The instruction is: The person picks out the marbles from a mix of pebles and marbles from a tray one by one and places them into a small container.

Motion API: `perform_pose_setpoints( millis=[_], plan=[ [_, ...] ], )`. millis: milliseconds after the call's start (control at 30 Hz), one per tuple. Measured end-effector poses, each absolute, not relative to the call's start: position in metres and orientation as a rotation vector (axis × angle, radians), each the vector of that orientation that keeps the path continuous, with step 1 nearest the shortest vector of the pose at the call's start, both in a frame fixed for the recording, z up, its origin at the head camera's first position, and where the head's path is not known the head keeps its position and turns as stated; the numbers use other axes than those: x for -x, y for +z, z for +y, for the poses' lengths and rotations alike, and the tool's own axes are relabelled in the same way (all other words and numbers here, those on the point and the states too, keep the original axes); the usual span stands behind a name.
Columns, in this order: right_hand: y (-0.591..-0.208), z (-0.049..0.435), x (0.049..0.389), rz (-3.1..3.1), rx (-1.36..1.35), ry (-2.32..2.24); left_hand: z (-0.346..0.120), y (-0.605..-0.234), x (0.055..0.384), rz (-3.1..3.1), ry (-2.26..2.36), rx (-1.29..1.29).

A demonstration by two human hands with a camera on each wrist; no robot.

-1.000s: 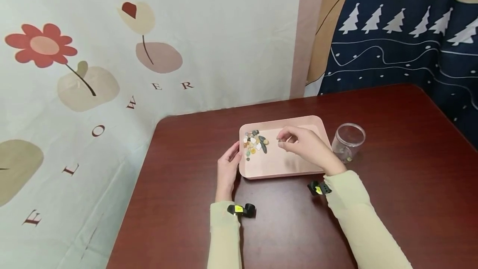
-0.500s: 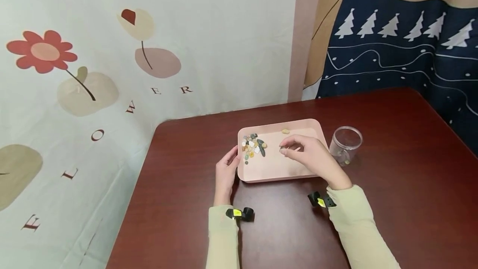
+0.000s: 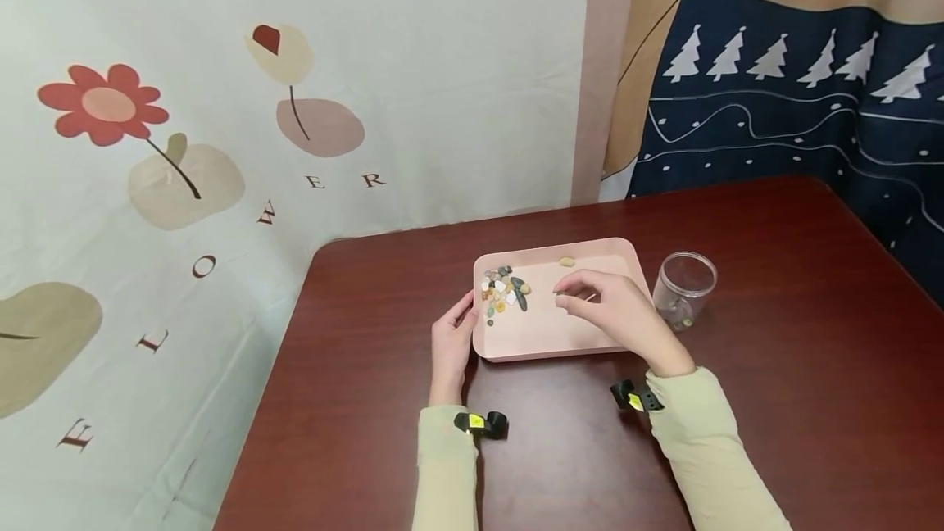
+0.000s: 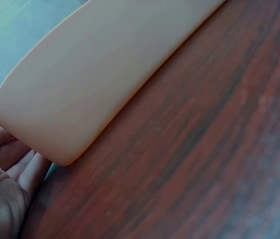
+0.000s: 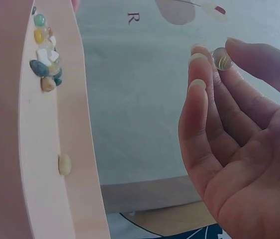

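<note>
My right hand (image 3: 615, 306) is above the right half of a pink tray (image 3: 546, 342). In the right wrist view, thumb and fingertips pinch a clear glass marble (image 5: 223, 59) with yellow-green streaks inside. My left hand (image 3: 451, 345) rests against the tray's left side, its fingers touching the outer wall. The left wrist view shows those fingers (image 4: 11, 154) at the tray's corner. Small mixed stones (image 3: 505, 289), white, dark green, amber and teal, lie clustered at the tray's left end. One pale yellow stone (image 3: 567, 262) lies apart by the far wall.
A clear round jar (image 3: 686, 289) without a lid stands just right of the tray, with a few small marbles low inside. The reddish-brown table (image 3: 546, 449) runs back to a printed cloth (image 3: 457, 105).
My right hand has shifted slightly nearer me, bringing the pale yellow stone into sight, then stays almost still with the marble pinched. The left hand keeps its place at the tray.
</note>
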State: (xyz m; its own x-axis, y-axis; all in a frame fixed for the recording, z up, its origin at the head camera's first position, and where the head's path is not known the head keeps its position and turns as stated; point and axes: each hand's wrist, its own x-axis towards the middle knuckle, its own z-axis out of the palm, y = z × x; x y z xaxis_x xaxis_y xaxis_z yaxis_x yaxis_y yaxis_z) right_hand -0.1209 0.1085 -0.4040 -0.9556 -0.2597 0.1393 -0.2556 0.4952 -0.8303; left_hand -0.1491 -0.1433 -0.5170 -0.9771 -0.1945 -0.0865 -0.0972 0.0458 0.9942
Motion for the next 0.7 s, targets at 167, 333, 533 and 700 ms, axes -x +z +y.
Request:
perform_pose_setpoints(
  millis=[167,333,533,700],
  plan=[
    [-0.403,0.106,0.122,2.706,0.473,-1.495,-0.144,-0.514,0.151,-2.226,-2.072,-0.279],
    [-0.4,0.11,0.125,2.725,0.46,-1.516,-0.144,-0.513,0.153,-2.227,-2.083,-0.288],
    [-0.402,0.116,0.127,2.734,0.451,-1.565,-0.142,-0.513,0.151,-2.242,-2.077,-0.336],
    [-0.405,0.12,0.125,2.754,0.401,-1.577,-0.14,-0.514,0.15,-2.266,-2.076,-0.317]
  ],
)
